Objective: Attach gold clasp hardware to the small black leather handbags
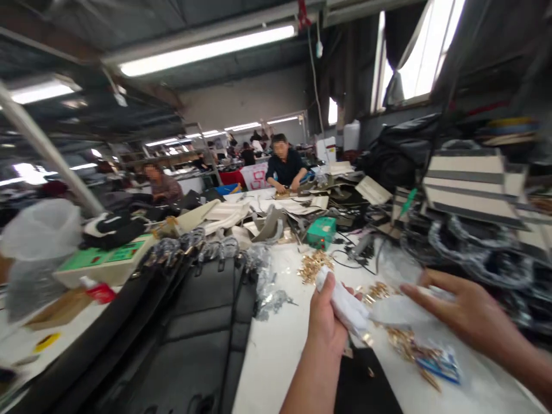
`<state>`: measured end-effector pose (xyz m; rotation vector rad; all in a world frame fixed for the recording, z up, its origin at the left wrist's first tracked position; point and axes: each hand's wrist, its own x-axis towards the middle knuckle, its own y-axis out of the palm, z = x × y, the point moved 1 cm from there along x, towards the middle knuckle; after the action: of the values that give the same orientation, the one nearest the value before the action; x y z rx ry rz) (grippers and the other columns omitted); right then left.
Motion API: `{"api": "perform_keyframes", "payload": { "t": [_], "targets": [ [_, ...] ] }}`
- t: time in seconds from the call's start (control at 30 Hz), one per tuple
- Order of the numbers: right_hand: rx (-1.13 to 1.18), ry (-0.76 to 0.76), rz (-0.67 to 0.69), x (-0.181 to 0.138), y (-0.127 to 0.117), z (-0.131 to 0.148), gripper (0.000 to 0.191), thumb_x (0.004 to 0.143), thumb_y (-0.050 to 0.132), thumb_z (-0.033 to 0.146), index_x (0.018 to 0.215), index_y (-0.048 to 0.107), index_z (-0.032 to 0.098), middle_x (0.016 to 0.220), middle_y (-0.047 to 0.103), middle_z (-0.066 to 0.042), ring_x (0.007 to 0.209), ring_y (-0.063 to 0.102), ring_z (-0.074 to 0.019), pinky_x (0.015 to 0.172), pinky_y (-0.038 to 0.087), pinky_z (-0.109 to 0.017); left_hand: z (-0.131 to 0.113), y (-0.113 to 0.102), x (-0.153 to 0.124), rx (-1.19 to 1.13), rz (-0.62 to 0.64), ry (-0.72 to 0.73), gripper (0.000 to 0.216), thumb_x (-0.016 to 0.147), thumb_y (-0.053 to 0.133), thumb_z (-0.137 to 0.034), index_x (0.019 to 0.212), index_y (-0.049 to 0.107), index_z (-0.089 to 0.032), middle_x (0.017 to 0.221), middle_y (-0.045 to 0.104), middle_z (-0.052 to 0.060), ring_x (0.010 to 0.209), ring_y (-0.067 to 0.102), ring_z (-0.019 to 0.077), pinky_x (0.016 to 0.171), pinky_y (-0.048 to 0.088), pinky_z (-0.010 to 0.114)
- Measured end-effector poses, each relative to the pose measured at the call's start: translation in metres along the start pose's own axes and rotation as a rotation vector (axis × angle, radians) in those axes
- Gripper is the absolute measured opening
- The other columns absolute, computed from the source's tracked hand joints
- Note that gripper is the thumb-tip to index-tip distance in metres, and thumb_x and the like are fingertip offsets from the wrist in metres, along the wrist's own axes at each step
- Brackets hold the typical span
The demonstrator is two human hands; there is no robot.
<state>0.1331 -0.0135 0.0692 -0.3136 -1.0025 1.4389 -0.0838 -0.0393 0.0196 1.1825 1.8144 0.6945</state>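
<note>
My left hand point(325, 316) is closed around a crumpled white wrapping point(345, 305) above the white table point(280, 345). My right hand point(461, 307) reaches in from the right, fingers pinching a thin clear plastic sheet point(399, 310) that runs toward the wrapping. Small gold metal fittings point(314, 264) lie scattered on the table beyond and beneath both hands. A clear bag with blue and gold bits point(435, 362) lies under my right hand. A dark flat piece point(366, 385) sits near my left wrist.
Black leather straps and panels point(194, 333) cover the table's left side. A green box point(321, 233) stands farther back among cables. Striped bags point(470, 184) pile up at the right. A person in dark clothes point(284, 167) works at the far end; another person point(161, 184) sits at the left.
</note>
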Motion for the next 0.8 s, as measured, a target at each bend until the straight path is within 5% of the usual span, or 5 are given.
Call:
{"api": "perform_keyframes", "payload": {
  "t": [0.1,0.23,0.5,0.63,0.8],
  "targets": [
    [0.075,-0.050,0.177,0.000,0.014,0.011,0.034,0.083,0.063,0.057,0.087,0.070,0.024,0.088,0.075,-0.002,0.080,0.069,-0.0236,0.074,0.052,-0.030,0.030,-0.003,-0.002,-0.053,0.050,-0.151,0.033,0.078,0.070,-0.044,0.090,0.064,-0.013,0.075,0.066,0.007,0.070,0.066,0.0216,0.081,0.056,0.043],
    [0.013,-0.048,0.259,0.004,0.034,0.020,0.035,0.077,0.070,0.053,0.102,0.073,0.029,0.099,0.076,-0.002,0.089,0.071,-0.0261,0.081,0.051,-0.033,0.034,0.002,0.001,-0.136,0.205,-0.184,0.029,0.080,0.058,-0.033,0.096,0.069,-0.011,0.089,0.071,0.013,0.091,0.068,0.0287,0.087,0.053,0.041],
    [0.163,-0.075,0.447,0.015,0.050,0.011,0.032,0.085,0.062,0.049,0.106,0.075,0.028,0.110,0.074,-0.004,0.098,0.068,-0.0261,0.089,0.049,-0.034,0.035,0.002,0.012,-0.092,0.226,-0.077,0.033,0.078,0.060,-0.033,0.098,0.072,-0.010,0.095,0.073,0.013,0.095,0.067,0.0268,0.093,0.049,0.037],
    [0.249,-0.091,0.463,0.015,0.058,0.007,0.023,0.084,0.063,0.041,0.093,0.075,0.024,0.098,0.073,-0.004,0.091,0.067,-0.0236,0.083,0.048,-0.030,0.051,-0.002,0.017,-0.031,0.220,-0.021,0.038,0.078,0.069,-0.042,0.101,0.070,-0.012,0.099,0.072,0.012,0.099,0.066,0.0255,0.090,0.050,0.033],
    [0.286,-0.028,0.486,0.014,0.067,-0.003,0.018,0.083,0.062,0.037,0.085,0.074,0.024,0.090,0.074,-0.001,0.087,0.067,-0.0230,0.080,0.047,-0.029,0.073,-0.016,0.026,0.155,0.207,0.088,0.041,0.072,0.081,-0.031,0.107,0.064,-0.019,0.094,0.072,0.007,0.085,0.069,0.0226,0.081,0.052,0.033]
  ]
}}
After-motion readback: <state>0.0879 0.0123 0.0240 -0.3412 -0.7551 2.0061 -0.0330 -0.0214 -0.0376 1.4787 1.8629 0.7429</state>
